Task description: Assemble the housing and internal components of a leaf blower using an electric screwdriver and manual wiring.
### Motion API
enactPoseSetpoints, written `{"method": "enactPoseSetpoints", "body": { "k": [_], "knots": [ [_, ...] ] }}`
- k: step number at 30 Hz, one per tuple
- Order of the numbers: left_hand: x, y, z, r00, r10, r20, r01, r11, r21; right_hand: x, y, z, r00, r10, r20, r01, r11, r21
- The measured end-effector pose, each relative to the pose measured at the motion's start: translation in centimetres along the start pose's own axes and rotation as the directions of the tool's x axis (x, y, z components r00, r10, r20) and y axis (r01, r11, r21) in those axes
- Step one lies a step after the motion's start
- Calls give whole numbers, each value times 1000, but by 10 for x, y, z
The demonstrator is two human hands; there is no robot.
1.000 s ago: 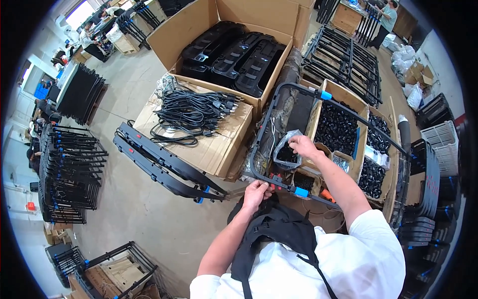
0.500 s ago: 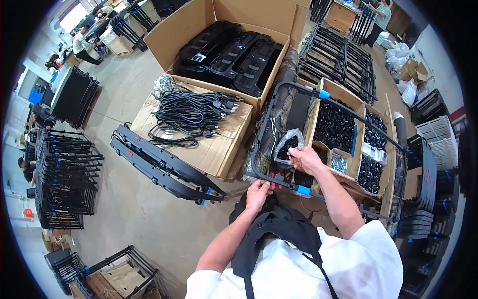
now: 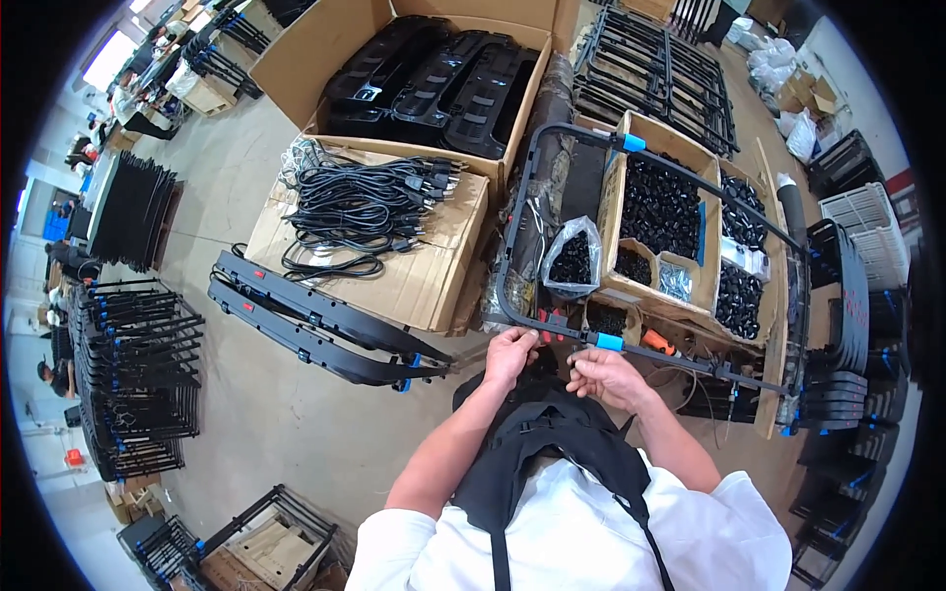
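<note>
In the head view, both forearms come up from the lower edge, elbows bent, and the hands meet close together at the near rail of the black tubular frame (image 3: 522, 317). The left hand (image 3: 509, 358) sits just beside the frame's near left corner, back of the hand up, wrist fairly straight, thumb and forefinger drawn together near a red piece (image 3: 555, 326) on that rail; I cannot tell whether anything is pinched between them.

The right hand (image 3: 603, 378) is just below the blue sleeve (image 3: 609, 342) on the same rail — forearm slanting in from the lower right, fingers curled, thumb close to the forefinger and tips pointing left toward the other hand. A small dark bit seems to show at those tips, though the hand is too small in view to be sure it is gripped.

Inside the frame, toward its left side, a clear plastic bag (image 3: 572, 260) of small black parts stands open just beyond the near rail. To its right is a cardboard tray (image 3: 613, 187) — screws (image 3: 675, 281) fill a compartment toward its near edge, black plastic parts (image 3: 662, 212) the large one behind.
</note>
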State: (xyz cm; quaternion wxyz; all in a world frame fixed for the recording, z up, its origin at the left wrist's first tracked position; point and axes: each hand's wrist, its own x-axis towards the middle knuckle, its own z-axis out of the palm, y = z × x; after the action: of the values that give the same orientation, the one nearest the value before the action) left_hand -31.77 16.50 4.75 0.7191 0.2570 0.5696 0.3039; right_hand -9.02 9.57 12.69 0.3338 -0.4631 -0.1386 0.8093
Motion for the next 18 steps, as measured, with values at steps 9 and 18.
{"method": "enactPoseSetpoints", "body": {
  "k": [9, 18],
  "knots": [
    [4, 20, -3, 982, -184, 53, 178, 979, 100, 98, 86, -18, 976, 5, -216, 76, 927, 366],
    [13, 29, -12, 944, -284, 168, 264, 956, 128, 124, 74, 11, 988, -91, -126, 136, 901, 412]
  ]
}}
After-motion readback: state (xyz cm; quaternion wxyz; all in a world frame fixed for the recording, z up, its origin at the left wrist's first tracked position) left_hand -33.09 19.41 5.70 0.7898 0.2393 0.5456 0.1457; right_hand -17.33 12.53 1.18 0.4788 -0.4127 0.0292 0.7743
